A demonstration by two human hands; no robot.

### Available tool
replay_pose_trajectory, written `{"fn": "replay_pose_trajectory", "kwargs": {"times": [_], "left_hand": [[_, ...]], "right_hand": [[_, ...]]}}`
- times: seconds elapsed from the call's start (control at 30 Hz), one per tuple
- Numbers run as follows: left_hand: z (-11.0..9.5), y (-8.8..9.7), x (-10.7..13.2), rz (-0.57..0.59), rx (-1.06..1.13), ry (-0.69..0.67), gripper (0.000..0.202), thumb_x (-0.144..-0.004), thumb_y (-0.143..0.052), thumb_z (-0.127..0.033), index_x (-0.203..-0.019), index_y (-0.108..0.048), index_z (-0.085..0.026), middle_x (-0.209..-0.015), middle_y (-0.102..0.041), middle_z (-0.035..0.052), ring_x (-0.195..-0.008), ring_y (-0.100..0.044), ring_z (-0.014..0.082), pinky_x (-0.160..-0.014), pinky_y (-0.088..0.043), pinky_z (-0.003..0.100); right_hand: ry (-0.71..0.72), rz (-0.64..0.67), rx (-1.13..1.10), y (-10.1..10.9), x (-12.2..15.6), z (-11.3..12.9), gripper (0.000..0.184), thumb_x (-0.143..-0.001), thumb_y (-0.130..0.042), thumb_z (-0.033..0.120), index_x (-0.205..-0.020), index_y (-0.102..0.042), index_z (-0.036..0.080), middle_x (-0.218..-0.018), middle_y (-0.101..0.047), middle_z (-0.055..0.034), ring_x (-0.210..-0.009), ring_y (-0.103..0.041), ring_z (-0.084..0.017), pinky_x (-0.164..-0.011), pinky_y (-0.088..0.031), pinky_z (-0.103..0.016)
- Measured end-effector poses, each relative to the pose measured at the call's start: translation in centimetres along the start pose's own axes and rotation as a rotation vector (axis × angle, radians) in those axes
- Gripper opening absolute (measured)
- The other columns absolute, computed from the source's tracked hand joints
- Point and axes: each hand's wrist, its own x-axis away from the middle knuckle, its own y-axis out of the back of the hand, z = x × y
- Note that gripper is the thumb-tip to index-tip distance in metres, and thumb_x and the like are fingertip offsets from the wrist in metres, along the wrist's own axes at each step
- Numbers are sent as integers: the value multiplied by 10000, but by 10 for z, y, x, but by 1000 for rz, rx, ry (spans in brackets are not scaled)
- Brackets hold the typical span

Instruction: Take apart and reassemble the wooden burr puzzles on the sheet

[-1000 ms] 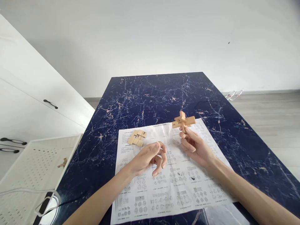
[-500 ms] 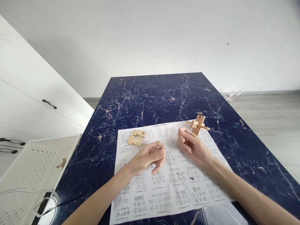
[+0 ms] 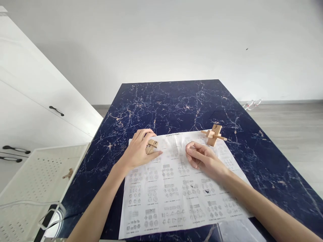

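My left hand (image 3: 136,148) is spread around a flat wooden block puzzle (image 3: 152,145) marked "3" at the upper left of a printed sheet. Its thumb is stretched out on the near side and its fingers curve over the far side, hiding part of the puzzle. No firm grip shows. Over the sheet's right half, my right hand (image 3: 202,158) is loosely closed, thumb against the curled fingers, with nothing visible in it. Just beyond it, a cross-shaped wooden puzzle (image 3: 214,135), also marked "3", rests at the upper right of the sheet.
The creased instruction sheet (image 3: 171,198) lies on a dark blue marbled table (image 3: 166,107). At the left stands a white perforated basket (image 3: 42,164) with a small wooden piece (image 3: 68,173) and a white cable (image 3: 32,202). White cabinets (image 3: 37,94) are beyond.
My left hand has moved left and away from me, opening around the flat puzzle, which has stayed in place. My right hand has shifted slightly left and nearer.
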Motion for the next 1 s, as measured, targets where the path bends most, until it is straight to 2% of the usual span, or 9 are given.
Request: {"fn": "replay_pose_trajectory", "kwargs": {"times": [0.07, 0.13, 0.27, 0.4, 0.6, 0.73, 0.8, 0.9, 1.0], "left_hand": [[11, 4, 2, 127, 1, 19, 683, -872, -796, -665, -1368, -588, -243, -1483, -557, 142, -1367, -521, 377, -1097, -496, 562], [16, 5, 3, 161, -15, 21, 697, -822, -823, -700, -1316, -637, -245, -1502, -534, 144, -1387, -495, 396, -1106, -485, 583], [16, 1, 4, 108, -55, -27, 652, -797, -822, -743, -1190, -704, -236, -1382, -575, 128, -1258, -559, 360, -1048, -516, 542], [11, -1, 2, 64, -49, -80, 666, -833, -779, -766, -1194, -685, -214, -1276, -611, 114, -1145, -617, 314, -978, -553, 481], [-15, -16, 3, 81, 96, -96, 708, -802, -781, -802, -1185, -655, -219, -1168, -658, 101, -1050, -649, 296, -889, -582, 449], [-36, -27, 5, 138, 188, -158, 709, -783, -807, -794, -1168, -665, -216, -1165, -671, 114, -1091, -652, 324, -937, -575, 470], [-40, -28, 6, 170, 214, -193, 739, -776, -827, -773, -1230, -653, -217, -1188, -679, 118, -1119, -648, 336, -965, -568, 488], [-39, -25, 5, 216, 222, -209, 863, -742, -878, -730, -1383, -585, -231, -1309, -651, 137, -1217, -623, 365, -1053, -539, 537], [-31, -19, 5, 223, 198, -183, 1012, -644, -933, -735, -1441, -548, -245, -1390, -591, 151, -1293, -576, 393, -1099, -513, 571]], "right_hand": [[0, 15, 11, 1, 0, 0, 280, -1003, -779, 469, -963, -649, 223, -742, -607, 23, -538, -451, -102, -553, -320, -308], [2, 21, 14, 1, 1, 0, 279, -1002, -781, 467, -968, -646, 225, -747, -610, 20, -539, -451, -106, -556, -323, -313], [-1, 38, 28, 2, 1, -1, 272, -1009, -774, 463, -975, -649, 224, -767, -622, 13, -554, -467, -110, -571, -333, -318], [7, 48, 51, 2, 1, 0, 282, -1012, -768, 474, -971, -649, 221, -763, -625, 16, -558, -478, -108, -586, -346, -321], [42, 73, 216, -6, 2, 7, 310, -1029, -716, 516, -958, -639, 225, -744, -638, 13, -565, -493, -121, -570, -368, -312], [64, 95, 362, -12, 3, 5, 310, -1037, -681, 530, -953, -629, 235, -765, -663, 2, -571, -527, -133, -561, -391, -311], [90, 80, 431, -13, 4, 0, 267, -1050, -662, 495, -972, -633, 241, -757, -657, 3, -587, -548, -144, -575, -414, -320], [179, 42, 583, -14, 5, -8, 163, -1059, -648, 412, -1035, -646, 250, -784, -656, -2, -621, -556, -156, -583, -430, -324], [300, 40, 764, -15, 7, -13, 106, -1050, -663, 358, -1095, -659, 262, -830, -641, -11, -634, -528, -159, -577, -430, -324]]}}
